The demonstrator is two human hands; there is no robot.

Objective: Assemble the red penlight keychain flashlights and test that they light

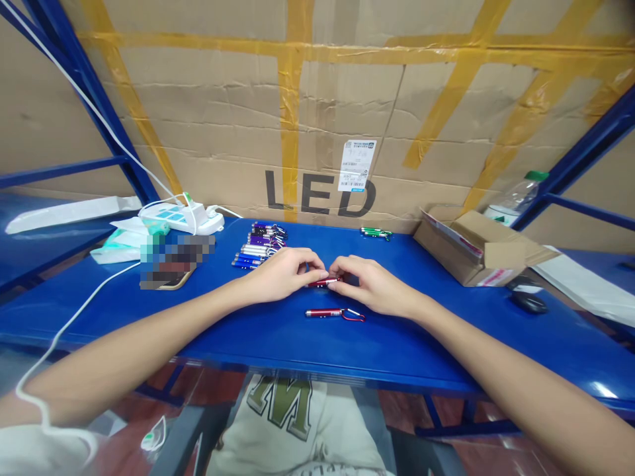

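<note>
My left hand (288, 272) and my right hand (370, 284) meet over the blue table (248, 330), both pinching a small red keychain flashlight (323, 283) between their fingertips. A second red flashlight (325, 313) with a red clip lies just in front of them, untouched. A pile of several blue and purple flashlights (258, 246) sits behind my left hand. A green flashlight (376, 233) lies apart near the cardboard wall.
An open cardboard box (479, 254) stands at the right, a plastic bottle (516, 196) behind it and a black mouse (529, 301) beside it. A white power strip (181, 217), tissue packs (122, 246) and a phone (171, 277) lie at the left. A white cable (74, 317) trails off the table edge.
</note>
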